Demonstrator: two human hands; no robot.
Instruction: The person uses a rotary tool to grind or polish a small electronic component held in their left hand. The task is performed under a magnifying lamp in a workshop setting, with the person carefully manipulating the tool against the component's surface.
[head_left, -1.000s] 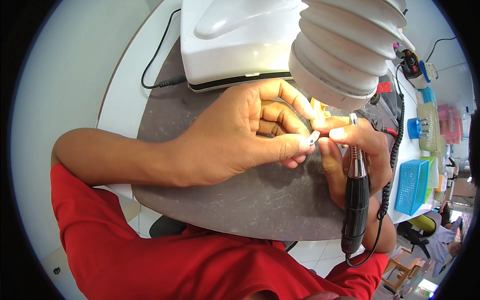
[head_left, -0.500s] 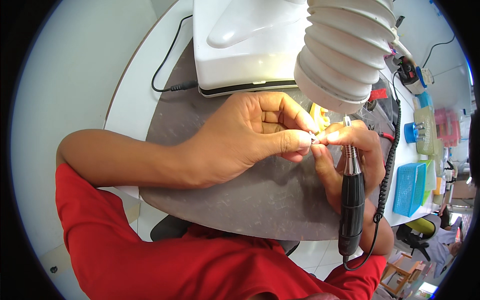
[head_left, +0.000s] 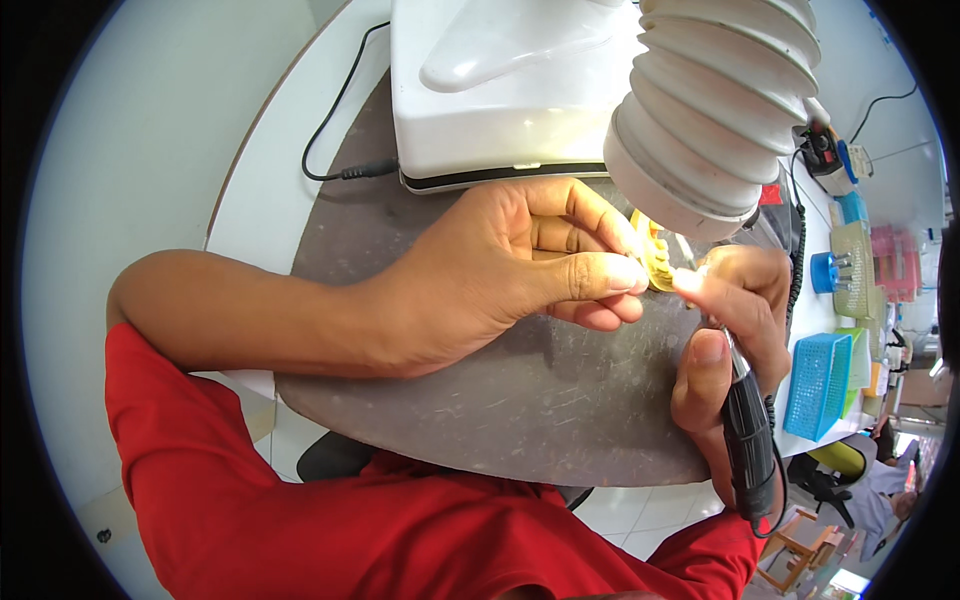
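Note:
My left hand (head_left: 480,275) is over the grey worktop (head_left: 480,420) with thumb and fingertips pinched together; whatever lies between them is hidden. Just beside those fingertips is a yellow, tooth-shaped model (head_left: 657,258), partly covered by them. My right hand (head_left: 740,320) grips a black-and-silver rotary handpiece (head_left: 750,440) with a cord, held upright in the picture, its upper end mostly hidden by my fingers. A white ribbed suction hose (head_left: 710,100) hangs over both hands.
A white housing (head_left: 510,100) with a plugged-in cable stands at the back. On the white side counter at right are a blue basket (head_left: 818,385), a blue bur holder (head_left: 825,270) and plastic trays (head_left: 852,275). Farther right, a person (head_left: 885,490) sits by a chair.
My right hand has moved away from my left fingertips to the right, tilting the handpiece. The small white piece seen between my left fingers earlier is now hidden.

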